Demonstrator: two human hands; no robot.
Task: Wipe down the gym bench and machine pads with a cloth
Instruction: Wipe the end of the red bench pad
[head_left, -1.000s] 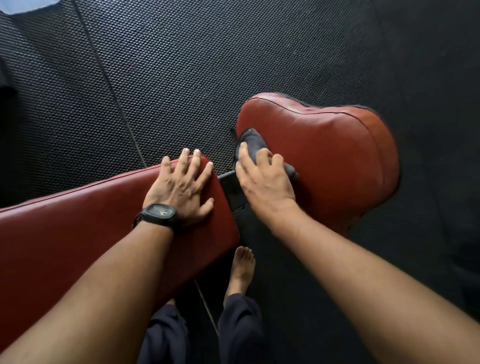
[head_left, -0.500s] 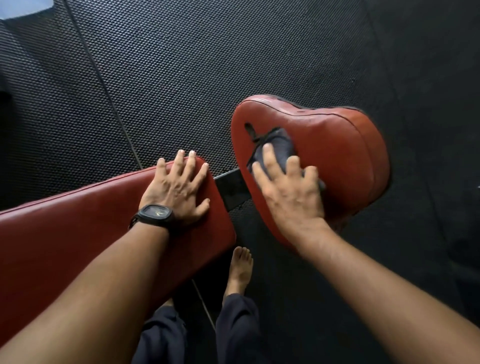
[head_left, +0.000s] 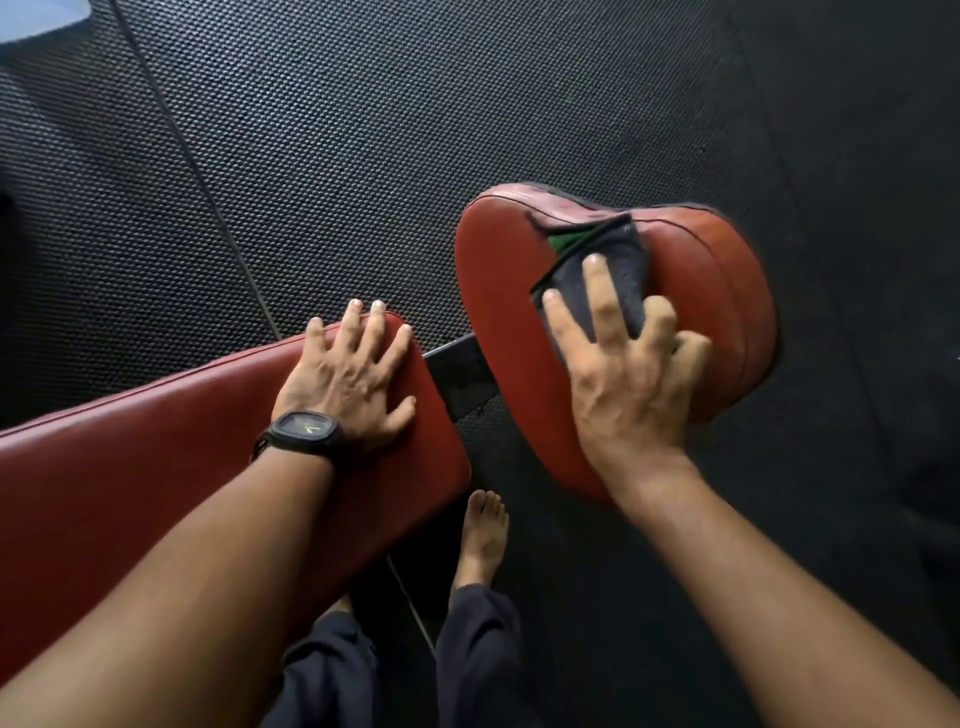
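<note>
A long red bench pad (head_left: 156, 457) runs from the left edge to the middle. My left hand (head_left: 348, 374), with a black watch on its wrist, rests flat on that pad's right end, fingers spread. To the right sits a rounded red seat pad (head_left: 727, 291), joined to the bench by a black metal bracket (head_left: 457, 374). My right hand (head_left: 623, 364) presses a dark grey cloth (head_left: 608, 270) against the seat pad with straight, spread fingers. A green patch shows at the cloth's upper edge. Part of the cloth is hidden under my palm.
Black dimpled rubber flooring (head_left: 415, 130) covers the ground all round the bench. A seam in the mat (head_left: 208, 171) runs diagonally at the left. My bare foot (head_left: 483, 535) and dark trouser legs stand below the gap between the pads.
My right hand has slid the cloth from the seat pad's near left edge up and to the right across its top. My left hand has stayed flat on the bench pad.
</note>
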